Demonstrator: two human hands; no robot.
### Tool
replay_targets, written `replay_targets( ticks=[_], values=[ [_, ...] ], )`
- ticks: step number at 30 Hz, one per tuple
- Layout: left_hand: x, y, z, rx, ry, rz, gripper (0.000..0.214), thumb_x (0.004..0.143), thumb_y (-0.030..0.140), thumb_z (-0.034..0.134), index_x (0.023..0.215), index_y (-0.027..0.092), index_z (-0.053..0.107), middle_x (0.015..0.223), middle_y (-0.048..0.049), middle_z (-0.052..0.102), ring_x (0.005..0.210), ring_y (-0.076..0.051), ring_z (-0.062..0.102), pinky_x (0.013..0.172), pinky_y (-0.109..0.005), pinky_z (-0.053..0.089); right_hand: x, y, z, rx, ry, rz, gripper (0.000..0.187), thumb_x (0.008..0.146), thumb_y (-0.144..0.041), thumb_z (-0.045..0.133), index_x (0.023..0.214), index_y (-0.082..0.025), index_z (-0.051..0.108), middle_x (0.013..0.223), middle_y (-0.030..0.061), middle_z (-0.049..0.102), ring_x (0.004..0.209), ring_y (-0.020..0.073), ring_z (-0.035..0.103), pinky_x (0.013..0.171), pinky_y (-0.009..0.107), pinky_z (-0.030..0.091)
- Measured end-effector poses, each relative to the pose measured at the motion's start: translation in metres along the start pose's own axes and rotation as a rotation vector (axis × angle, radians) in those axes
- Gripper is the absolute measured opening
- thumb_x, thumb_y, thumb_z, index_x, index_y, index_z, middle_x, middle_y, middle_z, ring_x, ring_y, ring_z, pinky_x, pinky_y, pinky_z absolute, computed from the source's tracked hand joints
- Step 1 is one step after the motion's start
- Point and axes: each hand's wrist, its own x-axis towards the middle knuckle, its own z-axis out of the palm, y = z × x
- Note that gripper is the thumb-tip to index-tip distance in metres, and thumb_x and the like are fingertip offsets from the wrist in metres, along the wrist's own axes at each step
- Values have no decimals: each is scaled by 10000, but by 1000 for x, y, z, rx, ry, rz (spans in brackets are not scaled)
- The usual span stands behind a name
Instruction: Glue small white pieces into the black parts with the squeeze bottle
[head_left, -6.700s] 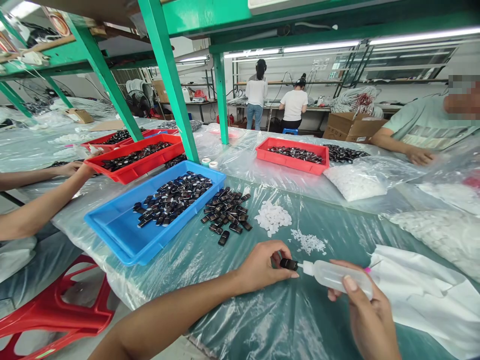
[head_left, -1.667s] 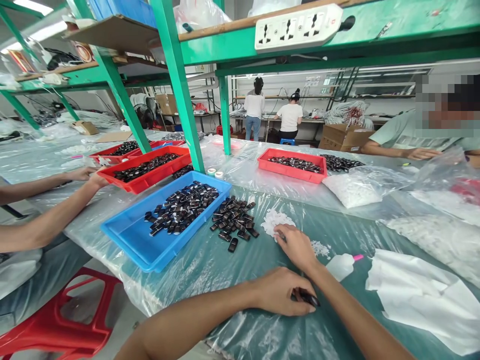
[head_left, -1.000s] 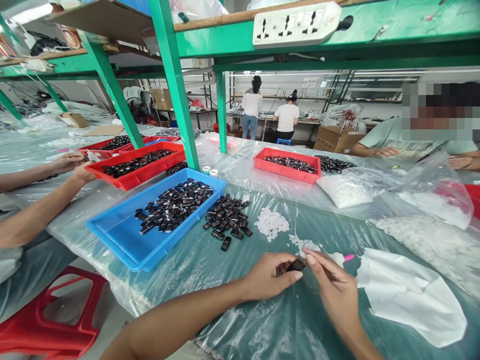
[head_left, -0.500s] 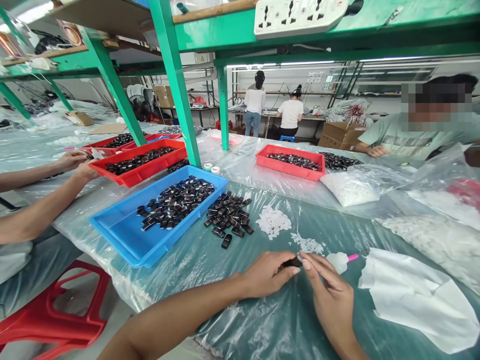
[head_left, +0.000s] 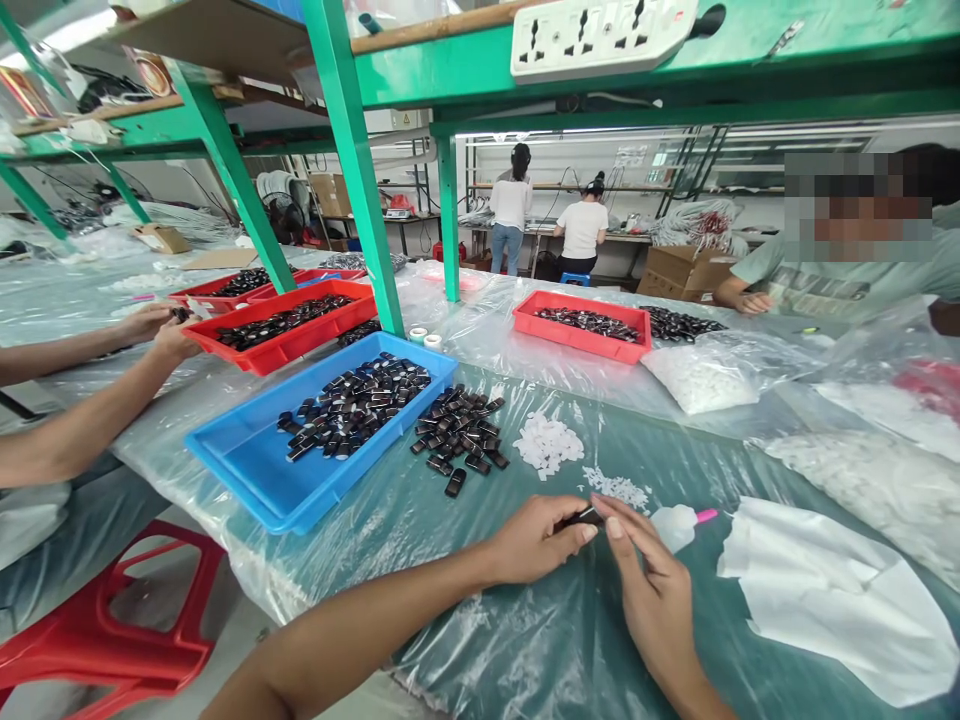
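Note:
My left hand (head_left: 536, 540) pinches a small black plastic piece (head_left: 583, 517) between thumb and fingers, just above the table. At the piece's right end, the thumb and fingertips of my right hand (head_left: 654, 575) close on it; whether they also hold a tiny part is hidden. Just beyond my fingers lies a pile of tiny white bits (head_left: 616, 488). Behind it is a heap of larger white pieces (head_left: 549, 443). To the left, similar black pieces (head_left: 461, 430) are heaped on the table. A squeeze bottle with a pink tip (head_left: 679, 525) lies right of my right hand.
More black pieces fill part of a blue tray (head_left: 240, 495) at left. Red trays (head_left: 592, 300) stand farther back. White sheeting (head_left: 832, 600) and bags of white parts (head_left: 709, 385) lie right. A green shelf post (head_left: 352, 170) rises behind. Co-workers' hands (head_left: 169, 330) are at left.
My right hand has shifted slightly left, its fingertips reaching further over the end of the black piece. My left hand keeps its grip. The co-worker at right has leaned a little left.

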Motion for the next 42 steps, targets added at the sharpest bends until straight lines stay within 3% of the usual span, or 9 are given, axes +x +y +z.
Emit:
replay_targets(
  ticks=[4, 7, 12, 17, 22, 29, 35, 42],
  values=[
    [6, -4, -4, -158, 162, -5, 311, 889, 405, 456, 918, 117, 571, 685, 5, 485, 557, -89, 496, 558, -201, 390, 12, 8, -3, -263, -58, -88, 364, 928, -308, 405, 1260, -242, 537, 1304, 34, 527, 1219, 177, 443, 1012, 362, 375],
    [7, -6, -5, -212, 248, -15, 311, 875, 409, 484, 905, 113, 575, 688, 5, 487, 545, -84, 490, 566, -206, 393, 19, 23, -5, -550, -134, -226, 360, 914, -255, 404, 1210, -152, 581, 1253, 90, 557, 1167, 219, 473, 978, 380, 402],
    [5, -6, -3, -228, 223, -31, 314, 864, 416, 504, 905, 117, 589, 711, -5, 513, 562, -90, 505, 566, -207, 397, 25, 39, -3, -682, -224, -266, 371, 828, -68, 381, 1086, -69, 647, 1096, 166, 622, 1047, 304, 525, 906, 460, 419],
    [3, -1, -2, -213, 183, -16, 336, 857, 427, 514, 931, 114, 609, 741, -24, 542, 597, -104, 525, 600, -220, 411, 25, 37, 1, -714, -223, -229, 358, 814, -67, 371, 1020, -79, 663, 939, 179, 625, 893, 333, 546, 751, 493, 452],
    [3, 1, -1, -231, 158, 3, 312, 853, 396, 535, 947, 108, 611, 790, -46, 574, 628, -109, 535, 641, -230, 420, 23, 27, -3, -590, -163, -197, 330, 855, -139, 375, 1055, -131, 637, 956, 142, 607, 916, 304, 546, 786, 479, 448],
    [2, -2, 1, -277, 84, -26, 308, 855, 382, 537, 959, 104, 619, 806, -60, 593, 657, -119, 561, 689, -248, 433, 16, 6, -12, -251, 17, -41, 278, 905, -325, 445, 1087, -187, 603, 1031, 75, 664, 895, 182, 637, 765, 312, 521],
    [2, -2, 3, -251, 35, -38, 316, 859, 401, 517, 865, 101, 615, 754, -50, 583, 640, -120, 556, 658, -237, 423, 8, -2, -7, 319, 126, 349, 324, 745, -368, 679, 1032, -220, 693, 1020, 40, 704, 1032, 221, 614, 939, 351, 451],
    [1, -3, 4, -198, 13, -17, 334, 863, 415, 500, 812, 104, 610, 739, -51, 585, 627, -121, 551, 633, -235, 423, 5, -3, -1, 410, 106, 369, 334, 727, -364, 695, 1037, -239, 700, 1095, 41, 677, 1105, 251, 568, 1006, 410, 385]
  ],
)
